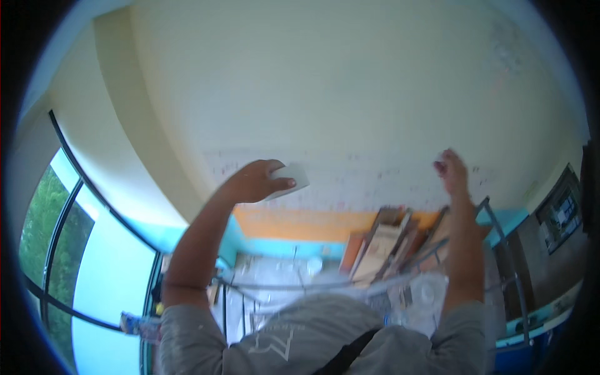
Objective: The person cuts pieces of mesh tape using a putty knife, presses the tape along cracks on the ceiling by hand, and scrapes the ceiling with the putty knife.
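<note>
My left hand point(255, 181) is raised in front of the wall, fingers closed around a pale grey-white flat block point(292, 179). The thumb lies across the block's near face, and the fingers behind it are partly hidden. Held up farther right, my right hand point(454, 173) has its fingers curled in; it is slightly blurred, and what it may hold cannot be made out. Before both hands stretches a cream wall point(325, 87) with a whitish, dark-flecked patchy band point(356, 175) low on it. I cannot tell whether the block touches the wall.
Metal scaffold rails point(300, 287) run around me at waist height. Below, wooden boards point(377, 250) lean against the orange wall strip point(287, 225). A window point(56, 219) with dark frames is at left, beside a projecting column point(137, 106). A framed opening point(558, 212) is at right.
</note>
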Available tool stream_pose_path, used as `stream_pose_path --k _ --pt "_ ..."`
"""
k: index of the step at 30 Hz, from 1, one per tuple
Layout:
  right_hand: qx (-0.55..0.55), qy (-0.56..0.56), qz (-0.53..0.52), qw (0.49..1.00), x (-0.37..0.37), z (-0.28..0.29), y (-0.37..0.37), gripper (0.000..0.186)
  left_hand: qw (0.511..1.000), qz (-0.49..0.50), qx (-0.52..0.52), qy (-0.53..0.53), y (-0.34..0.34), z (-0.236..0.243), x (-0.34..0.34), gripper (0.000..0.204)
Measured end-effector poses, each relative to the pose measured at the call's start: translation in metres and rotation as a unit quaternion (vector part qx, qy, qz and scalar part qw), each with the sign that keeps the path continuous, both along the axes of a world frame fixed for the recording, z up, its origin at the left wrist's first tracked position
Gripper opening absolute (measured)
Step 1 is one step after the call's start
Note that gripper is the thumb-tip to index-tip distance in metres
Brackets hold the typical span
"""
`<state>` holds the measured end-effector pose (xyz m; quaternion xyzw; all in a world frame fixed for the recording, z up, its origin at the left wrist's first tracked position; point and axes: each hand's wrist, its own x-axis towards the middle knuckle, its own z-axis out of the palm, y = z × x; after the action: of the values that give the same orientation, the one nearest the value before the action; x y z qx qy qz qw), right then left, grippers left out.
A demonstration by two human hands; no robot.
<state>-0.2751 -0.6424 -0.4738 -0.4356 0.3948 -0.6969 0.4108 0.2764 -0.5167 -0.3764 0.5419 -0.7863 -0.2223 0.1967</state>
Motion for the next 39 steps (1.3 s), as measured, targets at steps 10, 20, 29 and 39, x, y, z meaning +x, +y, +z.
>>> stream_pose_path --k 10,20,29,39 --pt "0.486 -0.132 0.354 0.788 0.27 -0.259 0.165 0.097 0.932 0.028 0.315 0.176 0.011 -0.306 -0.053 0.056" --pt "0.446 -0.151 0.333 0.817 0.285 -0.267 0.161 0.056 0.931 0.046 0.33 0.149 0.032 -0.301 -0.059 0.056" --pt "0.337 -0.043 0.275 0.899 0.331 -0.227 0.147 0.066 0.876 0.188 0.352 0.271 0.049 -0.316 -0.035 0.072" --pt "0.317 0.008 0.344 0.884 0.348 -0.228 0.14 0.054 0.953 0.297 -0.056 -0.009 0.07 -0.331 0.115 0.071"
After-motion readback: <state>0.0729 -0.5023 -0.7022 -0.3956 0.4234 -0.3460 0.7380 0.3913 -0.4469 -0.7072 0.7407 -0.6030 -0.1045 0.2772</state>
